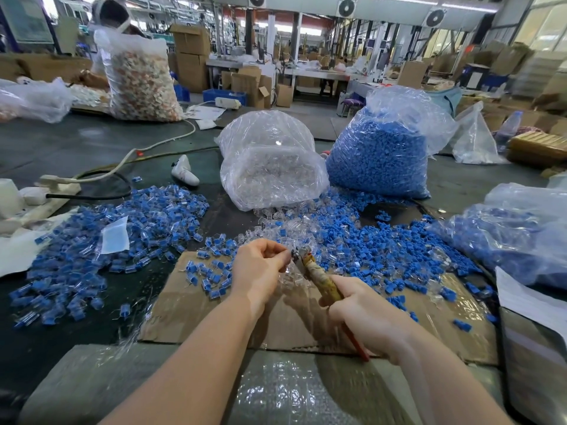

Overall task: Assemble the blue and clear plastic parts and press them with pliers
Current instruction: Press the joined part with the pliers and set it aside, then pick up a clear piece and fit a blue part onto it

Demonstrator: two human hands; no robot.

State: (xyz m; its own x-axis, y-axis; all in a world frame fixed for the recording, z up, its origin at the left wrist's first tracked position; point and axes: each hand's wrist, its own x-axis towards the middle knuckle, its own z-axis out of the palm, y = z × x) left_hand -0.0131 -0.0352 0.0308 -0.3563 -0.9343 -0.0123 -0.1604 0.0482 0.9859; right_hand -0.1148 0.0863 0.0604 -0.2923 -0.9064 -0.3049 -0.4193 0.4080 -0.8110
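Above a flattened brown cardboard sheet [196,305], a worker's left hand [259,268] pinches a small clear plastic part [287,261] at the nose of worn, tape-wrapped pliers [319,279], gripped by the right hand [362,314]. The pressing step looks underway; next likely comes a firm squeeze. Loose blue and clear pieces [352,240] lie beyond the sheet.

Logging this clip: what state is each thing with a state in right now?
left hand: pinching a small part at the pliers' tip
right hand: gripping the pliers' handles
pliers: held, tip at the part
bag of clear parts: open, spilling
bag of blue parts: upright, full
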